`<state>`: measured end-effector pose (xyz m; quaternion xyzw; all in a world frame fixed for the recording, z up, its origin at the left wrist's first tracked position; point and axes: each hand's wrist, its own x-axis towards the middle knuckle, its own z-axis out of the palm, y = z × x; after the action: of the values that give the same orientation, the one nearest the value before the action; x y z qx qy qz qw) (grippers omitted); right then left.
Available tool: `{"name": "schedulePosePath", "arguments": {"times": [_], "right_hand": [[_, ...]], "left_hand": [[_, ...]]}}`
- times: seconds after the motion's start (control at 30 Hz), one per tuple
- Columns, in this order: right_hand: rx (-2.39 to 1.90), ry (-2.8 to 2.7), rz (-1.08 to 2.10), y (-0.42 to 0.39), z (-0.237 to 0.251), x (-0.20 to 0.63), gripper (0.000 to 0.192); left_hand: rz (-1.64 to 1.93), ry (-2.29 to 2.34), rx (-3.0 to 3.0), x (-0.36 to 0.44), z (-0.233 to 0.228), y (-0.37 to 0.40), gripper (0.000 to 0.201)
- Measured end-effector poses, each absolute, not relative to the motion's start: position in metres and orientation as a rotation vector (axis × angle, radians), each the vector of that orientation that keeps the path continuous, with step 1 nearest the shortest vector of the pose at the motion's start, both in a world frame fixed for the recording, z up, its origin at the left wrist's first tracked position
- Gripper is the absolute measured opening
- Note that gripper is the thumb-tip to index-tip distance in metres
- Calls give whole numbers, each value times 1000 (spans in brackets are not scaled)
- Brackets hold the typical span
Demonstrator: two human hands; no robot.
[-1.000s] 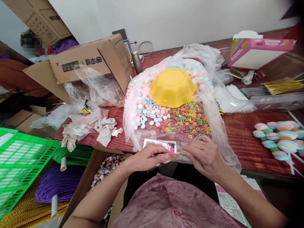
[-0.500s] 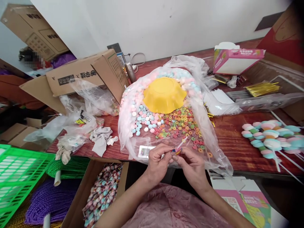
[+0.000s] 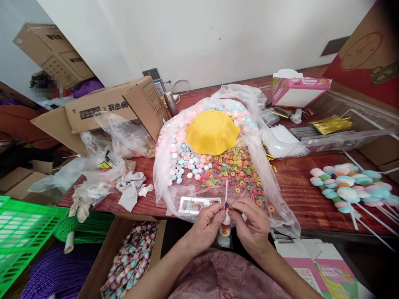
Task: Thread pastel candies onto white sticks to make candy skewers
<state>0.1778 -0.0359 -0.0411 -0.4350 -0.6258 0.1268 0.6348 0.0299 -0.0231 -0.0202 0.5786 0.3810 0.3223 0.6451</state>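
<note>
Between my hands a wrapped candy on a white stick (image 3: 225, 229) hangs with the stick pointing up. Pink and white pieces show through its clear wrapper. My left hand (image 3: 205, 228) is closed, pinching the wrapper's neck just under the stick. On the other side, my right hand (image 3: 253, 224) has thumb and fingers pressed together at the same neck, where something small and blue-red shows; whether it is a tie is unclear. Just beyond my fingers lie ring-shaped gummies (image 3: 237, 166) and pastel marshmallows (image 3: 190, 160) on a clear plastic sheet (image 3: 174, 193).
A yellow scalloped bowl (image 3: 213, 131) lies upside down among the sweets. A white labelled card (image 3: 188, 205) is by my left hand. Marshmallow skewers (image 3: 349, 187) lie at right. Below left, a carton (image 3: 160, 245) holds many wrapped sweets, beside a green crate (image 3: 28, 241).
The stick has swung from slanting to upright, and the wrapped candy now shows hanging below my fingers. Both hands stay close together at its neck. The view has shifted slightly.
</note>
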Motion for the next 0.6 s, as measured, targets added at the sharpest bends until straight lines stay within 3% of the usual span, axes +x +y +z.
{"name": "schedulePosePath", "arguments": {"times": [0.17,0.23,0.37,0.6], "right_hand": [[-1002,-1423,345,-31,-44,184,17],[-955,-1508,353,-28,-42,193,30],[-879,-1968,57,-28,-29,213,46],[-849,-2366,-263,-26,-27,221,13]], "left_hand": [[701,909,1225,29,-26,-20,43],[705,897,1020,29,-29,-19,40],[588,808,768,25,-33,-22,38],[366,794,876,15,-45,-14,50]]}}
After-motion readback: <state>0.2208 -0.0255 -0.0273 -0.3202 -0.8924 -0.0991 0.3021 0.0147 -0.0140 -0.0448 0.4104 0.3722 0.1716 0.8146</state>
